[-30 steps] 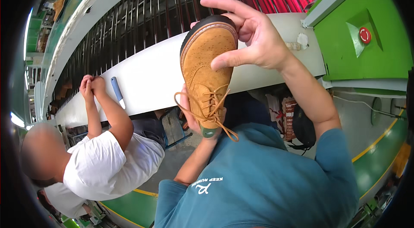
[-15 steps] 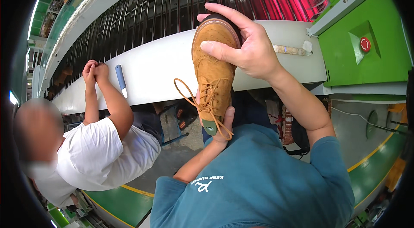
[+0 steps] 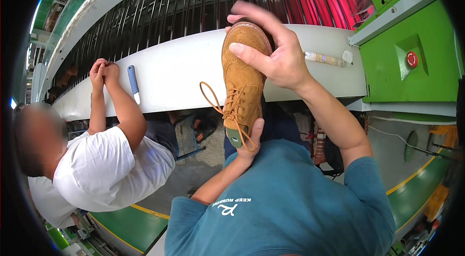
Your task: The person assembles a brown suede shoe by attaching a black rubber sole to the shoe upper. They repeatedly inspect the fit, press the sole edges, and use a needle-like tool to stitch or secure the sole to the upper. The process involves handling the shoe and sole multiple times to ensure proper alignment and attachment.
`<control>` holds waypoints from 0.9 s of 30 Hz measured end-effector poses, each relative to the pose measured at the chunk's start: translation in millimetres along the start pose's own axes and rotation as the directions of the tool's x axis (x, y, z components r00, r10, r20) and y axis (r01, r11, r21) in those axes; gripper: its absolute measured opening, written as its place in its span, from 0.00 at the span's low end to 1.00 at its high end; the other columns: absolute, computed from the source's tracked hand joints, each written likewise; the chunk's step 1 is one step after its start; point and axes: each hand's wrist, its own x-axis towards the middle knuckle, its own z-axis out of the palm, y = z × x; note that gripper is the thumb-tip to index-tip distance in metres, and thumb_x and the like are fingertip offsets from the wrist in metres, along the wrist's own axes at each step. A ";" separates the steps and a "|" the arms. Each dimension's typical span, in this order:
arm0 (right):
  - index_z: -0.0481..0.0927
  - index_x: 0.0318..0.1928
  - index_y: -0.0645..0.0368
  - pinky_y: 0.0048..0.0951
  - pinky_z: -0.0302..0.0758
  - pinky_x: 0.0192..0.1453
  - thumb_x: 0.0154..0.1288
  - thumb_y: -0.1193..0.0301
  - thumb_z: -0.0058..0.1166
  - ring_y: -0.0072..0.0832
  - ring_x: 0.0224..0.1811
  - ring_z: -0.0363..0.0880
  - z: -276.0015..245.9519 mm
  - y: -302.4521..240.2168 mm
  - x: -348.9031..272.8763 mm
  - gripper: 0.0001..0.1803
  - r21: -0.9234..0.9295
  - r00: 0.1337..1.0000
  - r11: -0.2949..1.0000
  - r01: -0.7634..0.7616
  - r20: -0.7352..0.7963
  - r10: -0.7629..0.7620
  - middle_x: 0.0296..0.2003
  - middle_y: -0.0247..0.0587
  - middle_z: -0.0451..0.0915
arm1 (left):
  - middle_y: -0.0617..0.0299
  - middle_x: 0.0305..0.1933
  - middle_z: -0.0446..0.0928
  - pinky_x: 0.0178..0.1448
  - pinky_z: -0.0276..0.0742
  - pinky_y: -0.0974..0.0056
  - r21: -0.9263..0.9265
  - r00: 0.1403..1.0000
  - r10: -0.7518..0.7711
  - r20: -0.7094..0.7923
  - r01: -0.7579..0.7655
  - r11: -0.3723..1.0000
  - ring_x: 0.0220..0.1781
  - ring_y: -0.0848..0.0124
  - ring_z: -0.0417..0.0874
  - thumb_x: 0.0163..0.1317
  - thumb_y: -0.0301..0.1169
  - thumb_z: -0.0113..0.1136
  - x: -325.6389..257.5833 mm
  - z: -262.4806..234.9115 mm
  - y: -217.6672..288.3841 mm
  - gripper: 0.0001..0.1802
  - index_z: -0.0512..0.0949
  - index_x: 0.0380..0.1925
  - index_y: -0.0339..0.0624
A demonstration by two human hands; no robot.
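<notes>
A tan suede lace-up shoe [image 3: 244, 65] with a dark sole is held up in front of me, toe pointing away. My right hand [image 3: 278, 55] wraps the toe end, thumb on the upper and fingers round the sole's far edge; the fingertips are a little blurred. At the heel end, my left hand [image 3: 252, 147] grips from beneath, thumb along the side, its other fingers mostly hidden by the shoe. Loose tan laces [image 3: 209, 94] loop out to the left. A green tongue piece [image 3: 234, 137] with a small hole shows near the ankle opening.
Behind a long white ledge [image 3: 179, 69] runs a bed of dark metal rollers [image 3: 193, 4], lit red at right. A blue-handled knife [image 3: 133, 82] lies on the ledge. A seated co-worker in white [image 3: 101, 169] is at left. A red stop button [image 3: 412, 59] sits on a green panel.
The right fingers at the toe have shifted slightly over the sole's edge. Both hands keep their hold on the shoe. The whole view has moved a little.
</notes>
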 end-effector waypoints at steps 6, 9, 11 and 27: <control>0.58 0.86 0.65 0.41 0.74 0.82 0.64 0.70 0.81 0.37 0.77 0.78 3.2 -4.2 0.0 0.57 -0.092 1.000 0.996 -0.003 0.008 0.004 0.78 0.55 0.75 | 0.49 0.81 0.68 0.84 0.69 0.49 -0.471 0.991 -0.132 -0.032 0.101 0.876 0.81 0.57 0.72 0.77 0.39 0.70 9.5 3.3 15.0 0.44 0.59 0.84 0.36; 0.59 0.85 0.67 0.38 0.76 0.79 0.61 0.63 0.84 0.40 0.73 0.82 10.9 1.1 0.1 0.60 -0.050 0.993 0.998 -0.042 -0.111 0.037 0.78 0.53 0.76 | 0.48 0.79 0.70 0.74 0.80 0.48 -0.514 0.987 -0.156 0.035 0.152 0.844 0.76 0.57 0.77 0.78 0.39 0.68 13.8 1.0 26.8 0.42 0.60 0.83 0.36; 0.59 0.85 0.68 0.38 0.77 0.79 0.61 0.63 0.83 0.40 0.73 0.83 15.9 1.3 -2.6 0.60 -0.056 0.989 0.997 -0.049 -0.145 0.040 0.78 0.53 0.76 | 0.47 0.76 0.73 0.63 0.89 0.48 -0.585 0.981 -0.181 0.075 0.191 0.789 0.70 0.56 0.82 0.79 0.41 0.67 16.3 3.9 41.4 0.41 0.61 0.82 0.35; 0.64 0.83 0.73 0.38 0.57 0.88 0.81 0.52 0.63 0.39 0.84 0.67 11.7 11.2 -0.4 0.46 0.397 0.883 0.845 -0.358 -0.150 0.444 0.76 0.57 0.75 | 0.46 0.57 0.87 0.37 0.89 0.59 -0.426 0.948 -0.218 0.232 0.300 0.853 0.49 0.51 0.95 0.82 0.71 0.42 29.3 -9.6 79.5 0.51 0.69 0.74 0.29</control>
